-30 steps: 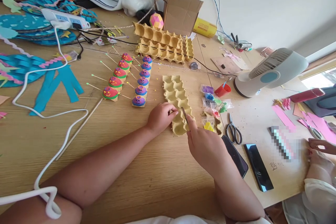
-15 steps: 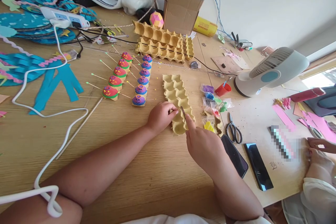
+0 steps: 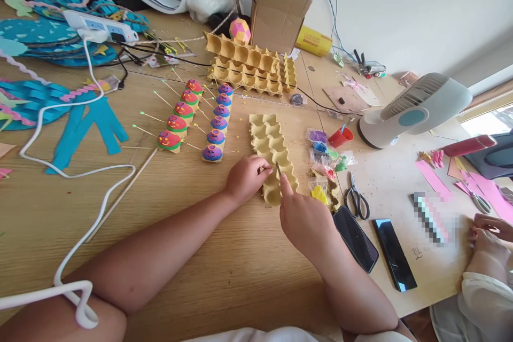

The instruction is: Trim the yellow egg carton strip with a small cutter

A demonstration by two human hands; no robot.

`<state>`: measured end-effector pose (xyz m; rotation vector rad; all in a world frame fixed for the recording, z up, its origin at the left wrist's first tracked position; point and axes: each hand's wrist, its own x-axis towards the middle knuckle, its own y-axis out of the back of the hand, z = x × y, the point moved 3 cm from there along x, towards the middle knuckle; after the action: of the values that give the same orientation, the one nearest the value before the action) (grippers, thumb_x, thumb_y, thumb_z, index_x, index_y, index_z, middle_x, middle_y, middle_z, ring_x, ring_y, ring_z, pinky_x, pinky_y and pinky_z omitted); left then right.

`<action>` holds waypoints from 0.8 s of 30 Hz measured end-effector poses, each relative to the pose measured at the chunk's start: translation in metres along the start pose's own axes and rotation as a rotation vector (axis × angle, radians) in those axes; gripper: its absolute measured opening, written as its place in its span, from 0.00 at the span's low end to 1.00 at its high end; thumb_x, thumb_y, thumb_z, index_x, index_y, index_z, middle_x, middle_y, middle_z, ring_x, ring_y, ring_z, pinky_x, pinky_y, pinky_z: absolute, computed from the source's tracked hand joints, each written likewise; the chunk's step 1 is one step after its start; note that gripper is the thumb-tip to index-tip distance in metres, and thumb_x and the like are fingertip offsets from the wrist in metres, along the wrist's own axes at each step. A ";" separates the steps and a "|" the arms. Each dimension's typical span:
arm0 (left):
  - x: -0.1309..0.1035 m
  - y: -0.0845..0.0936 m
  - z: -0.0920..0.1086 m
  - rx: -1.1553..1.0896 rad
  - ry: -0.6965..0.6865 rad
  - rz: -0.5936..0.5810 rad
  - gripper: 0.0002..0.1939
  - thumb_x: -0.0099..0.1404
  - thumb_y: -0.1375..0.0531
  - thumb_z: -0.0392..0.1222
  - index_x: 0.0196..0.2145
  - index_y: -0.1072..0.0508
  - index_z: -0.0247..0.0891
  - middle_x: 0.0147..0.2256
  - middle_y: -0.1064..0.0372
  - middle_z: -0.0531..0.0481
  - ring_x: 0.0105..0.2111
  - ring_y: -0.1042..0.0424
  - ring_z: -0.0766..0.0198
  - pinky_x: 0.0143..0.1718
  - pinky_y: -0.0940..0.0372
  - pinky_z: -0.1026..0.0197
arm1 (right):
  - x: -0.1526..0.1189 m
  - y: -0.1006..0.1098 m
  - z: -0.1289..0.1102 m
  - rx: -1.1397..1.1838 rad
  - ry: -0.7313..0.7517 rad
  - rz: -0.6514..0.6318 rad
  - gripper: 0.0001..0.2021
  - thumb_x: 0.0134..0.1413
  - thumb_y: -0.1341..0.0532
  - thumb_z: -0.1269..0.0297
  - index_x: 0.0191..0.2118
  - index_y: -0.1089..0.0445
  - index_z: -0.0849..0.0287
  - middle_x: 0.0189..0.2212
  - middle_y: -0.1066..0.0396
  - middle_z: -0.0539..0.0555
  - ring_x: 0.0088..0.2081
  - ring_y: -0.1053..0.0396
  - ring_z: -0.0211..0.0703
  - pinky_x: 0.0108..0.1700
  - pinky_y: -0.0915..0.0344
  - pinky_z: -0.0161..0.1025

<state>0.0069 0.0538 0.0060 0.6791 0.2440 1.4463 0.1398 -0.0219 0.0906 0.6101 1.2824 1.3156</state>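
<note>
A pale yellow egg carton [image 3: 269, 131] lies lengthwise on the wooden table in front of me, its cups facing up. My left hand [image 3: 245, 177] is closed on its left edge, thumb and fingers pinched together. In my right hand [image 3: 308, 224] is a small knife, gripped with the index finger stretched along it. Only its thin dark blade [image 3: 278, 169] shows, touching the carton between cups near the left fingers; my hand hides the handle. Left of the carton stand two rows of painted carton caterpillars, one red and green [image 3: 176, 124], one purple and blue [image 3: 215, 137].
More egg cartons [image 3: 244, 76] lie at the back. To the right are bags of coloured clay [image 3: 319, 194], a red cup [image 3: 340, 137], scissors [image 3: 356, 197], two phones [image 3: 395, 254] and a fan [image 3: 412, 109]. Another person's hands [image 3: 491, 238] rest at the far right. A white cable [image 3: 36, 133] runs along the left.
My right hand has shifted slightly left with the knife, the blade now standing steeper on the carton. My left hand keeps its place on the carton's edge.
</note>
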 end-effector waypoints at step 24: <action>-0.001 -0.001 0.002 0.021 0.003 -0.003 0.06 0.65 0.39 0.39 0.29 0.27 0.40 0.33 0.27 0.53 0.36 0.30 0.62 0.35 0.40 0.61 | 0.004 0.001 0.000 0.010 -0.003 -0.039 0.32 0.63 0.53 0.70 0.72 0.56 0.68 0.26 0.24 0.58 0.28 0.25 0.47 0.23 0.43 0.36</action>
<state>0.0083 0.0527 0.0066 0.6932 0.2631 1.4439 0.1387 -0.0180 0.0898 0.5911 1.2934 1.2765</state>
